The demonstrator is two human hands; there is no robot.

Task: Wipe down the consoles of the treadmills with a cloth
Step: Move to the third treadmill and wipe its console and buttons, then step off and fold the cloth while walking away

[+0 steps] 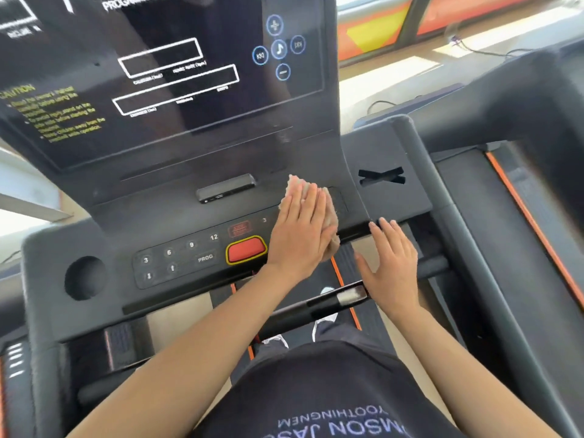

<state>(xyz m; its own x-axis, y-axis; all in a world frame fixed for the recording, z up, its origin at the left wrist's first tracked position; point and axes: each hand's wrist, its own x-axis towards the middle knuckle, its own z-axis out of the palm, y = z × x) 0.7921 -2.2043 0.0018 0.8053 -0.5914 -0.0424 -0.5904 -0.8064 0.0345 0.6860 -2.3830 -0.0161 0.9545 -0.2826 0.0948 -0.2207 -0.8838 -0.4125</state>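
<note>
- My left hand (300, 232) lies flat, fingers straight and together, pressing the cloth (330, 216) against the console (177, 197).
- The cloth is pale and crumpled; it shows above my fingertips and along the right edge of my palm, and the rest is hidden under my hand.
- It sits on the lower panel of the console, right of the red button (246, 250) and just below the dark ledge under the screen (158, 74).
- My left hand is not gripping the cloth; it pins it down with an open palm.
- My right hand (390, 263) is released and holds nothing, fingers spread a little and pointing forward.
- It is just right of the cloth, near the console's lower right edge; I cannot tell if it touches the panel or hangs above it.
- Left of the red button is a keypad (172, 262) with white numbers and a key marked PROG.
- A round cup hole (84, 278) lies at the far left of the panel.
- A small dark bar (226, 187) juts from the ledge above the button.
- The screen is dark, with white outlined boxes, yellow caution text at its left and round blue music keys (278, 47) at its upper right.
- A handlebar (319, 303) crosses under my wrists, above the belt (360, 263) with its orange stripes.
- A second treadmill (521, 200) stands to my right.
</note>
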